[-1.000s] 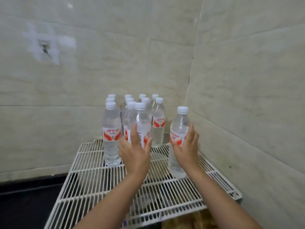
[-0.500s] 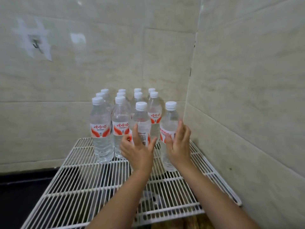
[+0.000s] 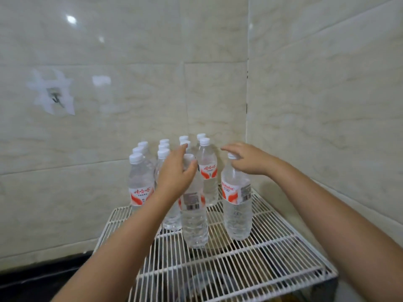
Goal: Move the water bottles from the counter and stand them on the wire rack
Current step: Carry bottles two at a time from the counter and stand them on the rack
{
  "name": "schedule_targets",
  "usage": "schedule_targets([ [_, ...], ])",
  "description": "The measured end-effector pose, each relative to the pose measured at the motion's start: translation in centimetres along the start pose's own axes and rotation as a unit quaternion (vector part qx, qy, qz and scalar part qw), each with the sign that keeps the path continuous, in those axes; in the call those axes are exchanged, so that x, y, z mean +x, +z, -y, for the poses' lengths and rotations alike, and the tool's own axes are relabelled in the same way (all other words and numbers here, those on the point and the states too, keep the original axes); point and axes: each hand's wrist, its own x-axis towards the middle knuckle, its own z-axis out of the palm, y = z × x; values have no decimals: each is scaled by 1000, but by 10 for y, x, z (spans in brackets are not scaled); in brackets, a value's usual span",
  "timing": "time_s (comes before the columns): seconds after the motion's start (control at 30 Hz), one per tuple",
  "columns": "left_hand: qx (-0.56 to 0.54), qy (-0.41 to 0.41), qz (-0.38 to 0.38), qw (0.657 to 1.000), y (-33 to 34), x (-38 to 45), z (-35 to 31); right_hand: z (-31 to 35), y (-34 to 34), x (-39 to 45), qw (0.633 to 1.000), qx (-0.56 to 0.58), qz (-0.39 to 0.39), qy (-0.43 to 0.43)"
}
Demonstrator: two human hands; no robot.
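The wire rack (image 3: 272,258) lies bare in front. Upright water bottles (image 3: 141,184) crowd its back, tiled walls (image 3: 327,105) close behind and right.

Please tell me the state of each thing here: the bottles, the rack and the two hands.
left hand: raised at the cap of the front middle bottle, fingers loosely curved, grip unclear.
right hand: fingers relaxed, resting over the cap of the front right bottle.
front middle bottle: upright, capped, on the rack.
front right bottle: upright, on the rack.
other bottles: upright, capped, grouped behind.
wire rack: level, front part bare.
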Motion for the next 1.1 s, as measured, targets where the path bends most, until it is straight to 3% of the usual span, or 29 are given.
schedule_targets([
  [0.07, 30, 14, 73, 997, -5, 11, -1, 3, -8, 1, 998, -36, 46, 12],
  [0.17, 53, 53, 115, 990, -6, 17, 1, 5, -15, 2, 992, -93, 78, 20],
  [0.4, 135, 24, 64, 988, -8, 23, -1, 13, -25, 5, 984, -140, 106, 13],
  [0.5, 142, 53, 86, 985, -10, 27, -6, 17, -27, 2, 983, -164, 80, 14],
  [0.63, 31, 70, 168, 983, -17, 32, 1, 20, -21, 1, 977, -201, 62, 23],
  [0.73, 10, 83, 208, 975, -14, 35, 2, 22, -17, 4, 971, -235, 34, 34],
  [0.97, 13, 47, 234, 971, -15, 36, 3, 25, -9, 2, 966, -247, -30, 68],
  [1.1, 113, 60, 180, 975, -11, 35, -9, 24, -3, -2, 968, -221, -72, 89],
])
